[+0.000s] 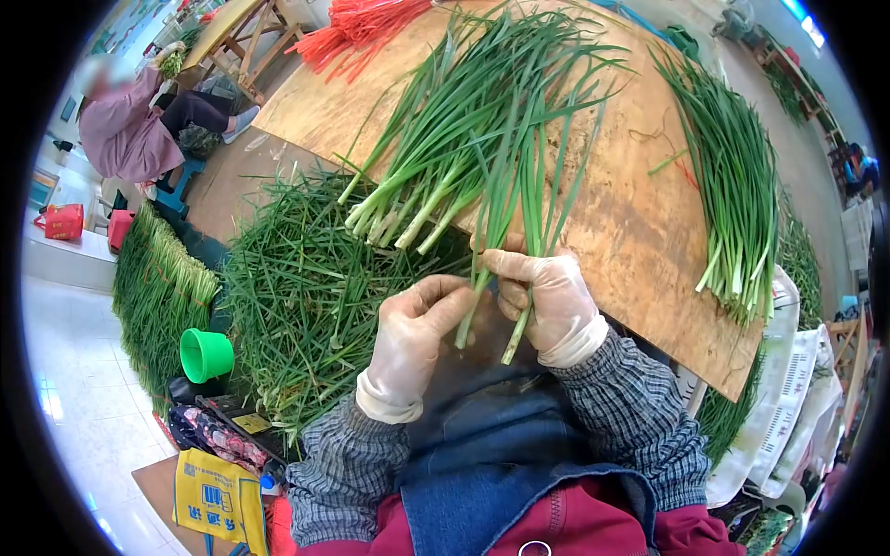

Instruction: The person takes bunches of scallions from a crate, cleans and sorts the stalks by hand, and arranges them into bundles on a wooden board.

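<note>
Both hands wear thin whitish gloves and meet over the near edge of a wooden board point(640, 222). My right hand point(547, 292) is closed around a few garlic chives point(532, 199), their pale stem ends hanging below the fingers. My left hand point(417, 329) pinches one of these stems near its lower end with thumb and forefinger. Just beyond, a loose pile of garlic chives point(464, 130) lies on the board, pale ends toward me. A neater bunch point(732, 176) rests along the board's right side.
Left of the board is a large heap of loose green leaves point(306, 287). A green bucket point(206, 355), stacked chives point(162, 283) and a yellow bag point(218, 500) lie further left. Red strips point(362, 28) sit at the far edge. Another person point(130, 130) sits at upper left.
</note>
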The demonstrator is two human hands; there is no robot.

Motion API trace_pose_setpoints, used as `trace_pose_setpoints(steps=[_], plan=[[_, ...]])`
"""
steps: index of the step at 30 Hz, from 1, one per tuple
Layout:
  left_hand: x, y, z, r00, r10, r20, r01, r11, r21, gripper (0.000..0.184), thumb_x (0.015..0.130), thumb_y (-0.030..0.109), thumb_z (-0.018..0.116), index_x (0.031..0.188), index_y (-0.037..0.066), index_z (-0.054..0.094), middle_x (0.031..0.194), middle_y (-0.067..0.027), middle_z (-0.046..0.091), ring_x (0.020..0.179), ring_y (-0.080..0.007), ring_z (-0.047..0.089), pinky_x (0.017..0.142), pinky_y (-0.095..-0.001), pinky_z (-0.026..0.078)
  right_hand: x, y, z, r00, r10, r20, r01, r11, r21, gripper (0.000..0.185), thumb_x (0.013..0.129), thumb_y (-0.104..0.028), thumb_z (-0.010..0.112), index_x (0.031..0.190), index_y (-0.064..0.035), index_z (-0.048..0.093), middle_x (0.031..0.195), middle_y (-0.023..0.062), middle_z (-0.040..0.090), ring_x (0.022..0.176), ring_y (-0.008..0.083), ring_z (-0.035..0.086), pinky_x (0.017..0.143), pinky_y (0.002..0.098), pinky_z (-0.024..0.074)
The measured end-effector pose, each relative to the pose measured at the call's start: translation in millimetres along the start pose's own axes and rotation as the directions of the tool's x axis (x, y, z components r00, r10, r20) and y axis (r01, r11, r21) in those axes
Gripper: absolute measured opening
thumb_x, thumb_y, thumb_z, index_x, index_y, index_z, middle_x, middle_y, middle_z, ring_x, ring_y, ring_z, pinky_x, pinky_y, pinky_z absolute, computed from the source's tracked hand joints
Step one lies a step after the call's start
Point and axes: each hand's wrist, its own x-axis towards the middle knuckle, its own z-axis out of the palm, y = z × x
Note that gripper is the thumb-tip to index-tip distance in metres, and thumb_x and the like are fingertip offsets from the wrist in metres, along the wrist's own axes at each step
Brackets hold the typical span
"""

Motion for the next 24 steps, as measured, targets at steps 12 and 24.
trace_pose_setpoints(steps=[12, 24], plan=[[-34.0, -31.7, -24.4, 0.636, 0.59, -0.497, -0.643, 0.761, 0.08, 0.011, 0.085, 0.01, 0.058, 0.082, -0.001, 0.057, 0.06, -0.0028, 0.054, 0.042, -0.0059, 0.039, 0.039, -0.022, 0.033, 9.0, -10.5, -30.4, 0.997, -0.07, 0.021, 0.061, 0.956, 0.288, 0.012, 0.082, -0.004, 0.055, 0.093, -0.0024, 0.051, 0.082, 0.0096, 0.058, 0.055, 0.0105, 0.048, 0.051, 0.0237, 0.0413], [49.8, 1.0, -17.5, 0.589, 0.77, 0.244, -0.106, -0.226, 0.968, 0.017, 0.074, 0.016, 0.068, 0.081, 0.004, 0.059, 0.077, -0.0104, 0.058, 0.071, -0.0237, 0.056, 0.063, -0.0362, 0.045, 16.1, -21.6, -13.8, 0.991, 0.128, -0.028, -0.123, 0.983, 0.136, 0.011, 0.083, -0.01, 0.058, 0.085, 0.0006, 0.055, 0.073, 0.0078, 0.057, 0.053, 0.011, 0.051, 0.038, 0.0216, 0.0355]])
